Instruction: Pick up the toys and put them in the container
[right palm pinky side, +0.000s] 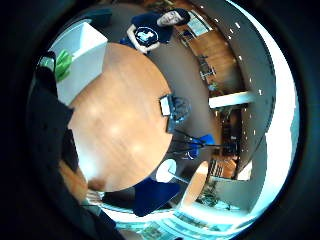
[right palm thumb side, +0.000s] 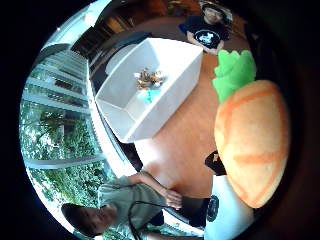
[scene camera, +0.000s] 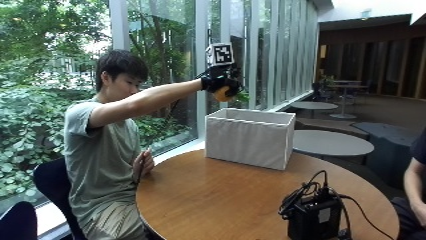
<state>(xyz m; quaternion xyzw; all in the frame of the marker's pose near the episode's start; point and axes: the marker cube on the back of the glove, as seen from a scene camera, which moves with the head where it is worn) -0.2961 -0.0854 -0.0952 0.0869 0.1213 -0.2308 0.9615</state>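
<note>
In the outside view a person seated at the left of the frame raises the gloved right hand (scene camera: 219, 82) high, in the upper middle of the picture, above the near left corner of the white container (scene camera: 249, 137). Its fingers are curled round an orange carrot toy (scene camera: 221, 93), which shows just below the glove, clear of the container's rim. The container stands on the round wooden table (scene camera: 219, 200), toward its far edge by the window. The bare left hand (scene camera: 142, 165) rests upright at the table's near left edge, well apart from the toy.

The thumb side palm view shows the carrot toy (right palm thumb side: 252, 137) with its green leaves close to the palm, and the container (right palm thumb side: 172, 65) beyond it with a few small toys (right palm thumb side: 149, 80) on its floor.

A black box with cables (scene camera: 313, 212) sits at the table's lower right.
</note>
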